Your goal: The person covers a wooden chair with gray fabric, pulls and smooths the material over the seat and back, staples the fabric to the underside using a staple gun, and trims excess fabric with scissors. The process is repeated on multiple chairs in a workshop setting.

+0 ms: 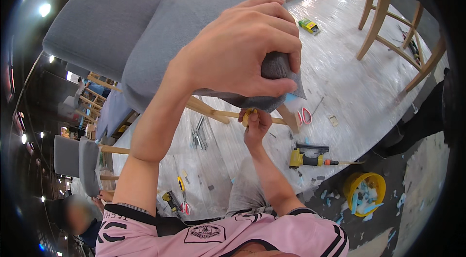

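Note:
A chair upholstered in grey fabric (194,7) lies tipped on the table in front of me, its backrest toward the upper left and its wooden legs below. My left hand (242,46) reaches over the seat, its fingers and thumb curled round the near right corner. A dark grey fabric edge shows between thumb and fingers and hangs down there. Just beneath that corner, my right hand (257,123) is closed on a small yellow object (249,115), mostly covered by the fingers. Its kind I cannot make out.
On the film-covered table (340,63) lie a yellow-black staple gun (308,158), red-handled scissors (306,116), metal staple strips (198,134) and a yellow-green box (309,26). A yellow bucket of scraps (347,191) stands on the floor. A wooden chair frame (381,19) stands at right; a person (77,218) is at lower left.

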